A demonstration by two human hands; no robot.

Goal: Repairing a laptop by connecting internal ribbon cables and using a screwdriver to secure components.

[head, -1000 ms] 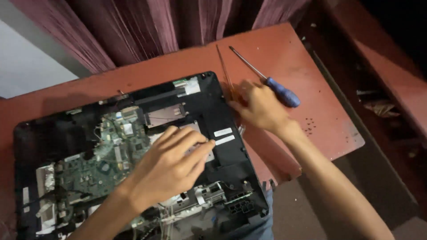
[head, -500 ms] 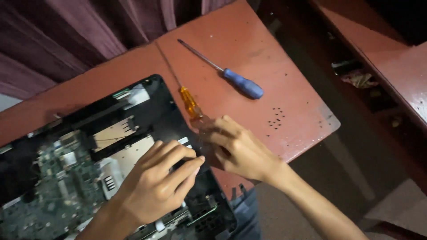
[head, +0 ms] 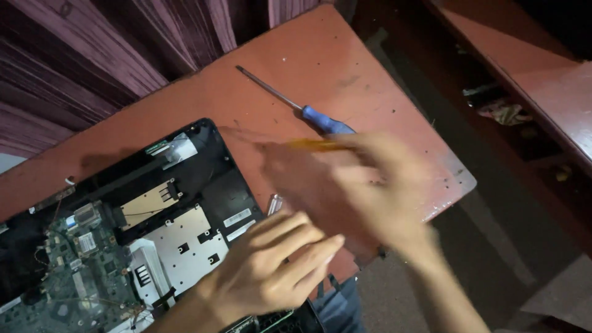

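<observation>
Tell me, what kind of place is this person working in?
Probably a home or small repair corner, not a fitted workshop. An opened laptop with its circuit board bared lies on a worn red table, a blue-handled screwdriver beside it, and maroon curtains hang behind.

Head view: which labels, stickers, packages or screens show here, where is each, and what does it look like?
Two white stickers: small slanted rectangles, side by side on the black laptop base, near its right edge, just above the left hand.
Pale label: whitish patch with a green edge, at the base's upper corner.
No packages or screens show.
The right hand is blurred; what it holds cannot be told.
</observation>
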